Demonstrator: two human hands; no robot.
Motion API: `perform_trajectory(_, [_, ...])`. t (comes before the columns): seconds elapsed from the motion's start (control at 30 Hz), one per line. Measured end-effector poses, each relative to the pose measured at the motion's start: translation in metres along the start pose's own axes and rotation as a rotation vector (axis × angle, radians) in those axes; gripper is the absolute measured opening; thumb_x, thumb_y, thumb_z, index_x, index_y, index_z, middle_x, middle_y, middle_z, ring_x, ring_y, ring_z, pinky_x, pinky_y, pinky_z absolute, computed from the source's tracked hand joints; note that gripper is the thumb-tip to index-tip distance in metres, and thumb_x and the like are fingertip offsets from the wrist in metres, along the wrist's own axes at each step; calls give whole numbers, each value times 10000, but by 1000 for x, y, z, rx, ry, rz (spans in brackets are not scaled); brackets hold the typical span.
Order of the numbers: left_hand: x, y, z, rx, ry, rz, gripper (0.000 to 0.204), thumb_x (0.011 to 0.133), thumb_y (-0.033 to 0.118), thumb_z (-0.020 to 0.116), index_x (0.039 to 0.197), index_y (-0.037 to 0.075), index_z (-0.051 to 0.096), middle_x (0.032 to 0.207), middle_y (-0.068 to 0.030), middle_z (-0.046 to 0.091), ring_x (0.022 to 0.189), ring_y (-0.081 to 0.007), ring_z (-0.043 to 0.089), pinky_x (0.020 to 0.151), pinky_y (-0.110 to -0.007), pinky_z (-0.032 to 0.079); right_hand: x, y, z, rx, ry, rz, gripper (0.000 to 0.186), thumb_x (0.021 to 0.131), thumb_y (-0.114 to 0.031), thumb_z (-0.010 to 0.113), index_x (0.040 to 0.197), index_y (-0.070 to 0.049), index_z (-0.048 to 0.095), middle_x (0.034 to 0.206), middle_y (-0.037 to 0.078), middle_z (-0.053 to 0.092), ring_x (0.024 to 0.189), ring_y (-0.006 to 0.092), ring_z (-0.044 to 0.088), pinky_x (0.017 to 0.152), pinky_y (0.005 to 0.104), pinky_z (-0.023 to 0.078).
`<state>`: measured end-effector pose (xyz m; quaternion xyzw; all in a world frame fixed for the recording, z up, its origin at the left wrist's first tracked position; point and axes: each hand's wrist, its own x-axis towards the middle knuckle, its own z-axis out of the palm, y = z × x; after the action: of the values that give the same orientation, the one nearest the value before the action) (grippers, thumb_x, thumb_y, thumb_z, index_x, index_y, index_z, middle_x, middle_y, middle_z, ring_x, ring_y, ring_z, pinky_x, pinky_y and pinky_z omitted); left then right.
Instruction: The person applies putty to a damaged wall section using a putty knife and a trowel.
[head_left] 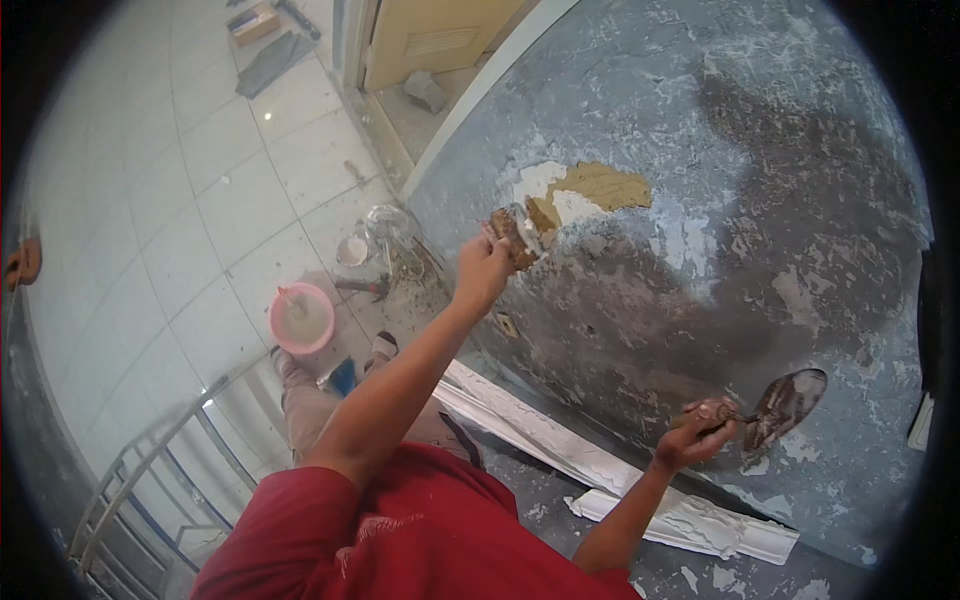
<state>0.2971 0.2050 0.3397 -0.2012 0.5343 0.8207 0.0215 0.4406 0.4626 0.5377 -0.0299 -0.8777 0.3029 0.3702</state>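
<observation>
My left hand is closed on a small brown, board-like tool with whitish paste smeared across it; its exact kind is unclear. The tool is at the grey, patchy wall, at the lower left end of a tan mortar patch. White bare spots show around that patch. Farther right and lower, my right hand is wrapped round the handle of a trowel. Its rounded metal blade is dirty and points up to the right, in front of the wall.
A pink bucket of cloudy liquid stands on the tiled floor by my feet, with a hammer and rubble near it. White moulding runs along the wall's base. A metal railing is at lower left, a doorway ahead.
</observation>
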Motion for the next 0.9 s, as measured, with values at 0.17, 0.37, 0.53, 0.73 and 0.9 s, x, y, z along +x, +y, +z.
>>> perform_trajectory(0.17, [9,-2,25,180,79,20,278,903,171,479,810,-57,609,661,-199,601,631,-302,614,640,-415,464,16,0,7,-47,26,-101,290,973,-193,493,1195,-10,460,935,113,550,698,159,516,649,302,463])
perform_trajectory(0.37, [15,17,47,300,116,119,291,875,170,498,765,-55,647,622,-158,632,594,-228,624,581,-389,470,19,10,8,40,41,-66,276,958,-165,497,1176,0,461,909,115,554,685,159,525,658,297,472])
perform_trajectory(0.53, [24,19,56,225,118,87,277,842,170,518,771,-68,640,629,-193,623,594,-290,619,605,-416,474,18,12,14,72,69,-63,262,953,-163,494,1155,0,460,873,112,553,666,157,524,651,299,471])
perform_trajectory(0.73, [39,32,99,548,225,194,265,828,164,563,758,-78,646,719,-281,635,692,-429,634,679,-467,496,12,11,21,188,100,19,282,945,-189,507,1158,-17,439,890,111,533,686,163,520,643,307,470])
perform_trajectory(0.9, [21,34,125,574,224,188,229,842,95,537,910,-99,639,751,-279,639,744,-447,636,683,-493,509,7,17,22,232,90,69,311,933,-213,520,1161,-27,420,899,114,524,698,169,519,634,305,468])
